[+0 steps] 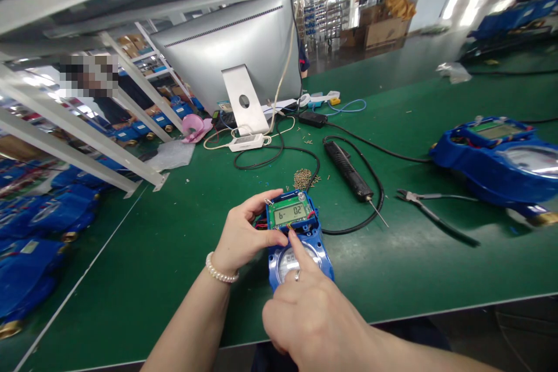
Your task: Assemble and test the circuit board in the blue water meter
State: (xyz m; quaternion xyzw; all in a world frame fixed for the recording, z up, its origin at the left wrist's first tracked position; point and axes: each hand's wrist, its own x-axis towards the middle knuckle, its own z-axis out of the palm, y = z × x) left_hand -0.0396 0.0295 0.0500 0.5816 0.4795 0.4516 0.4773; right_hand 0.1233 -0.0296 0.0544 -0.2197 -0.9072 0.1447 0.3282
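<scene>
Possibly could loosen thin wires (289,225) by pressing too hard; holding display unit (290,213) with left hand (244,233); cannot tell grip of right hand (314,308).

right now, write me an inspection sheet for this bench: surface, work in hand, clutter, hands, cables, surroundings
Surface: green bench top, small bits scattered.
Work in hand: blue meter, its display showing characters upside down.
Clutter: screw pile, electric screwdriver, cutters, second blue meter.
Hands: left hand grips the meter's display end; right hand points its index finger just below the display.
Cables: black cable loops around the screwdriver.
Surroundings: monitor behind, more blue meters leftward.
</scene>
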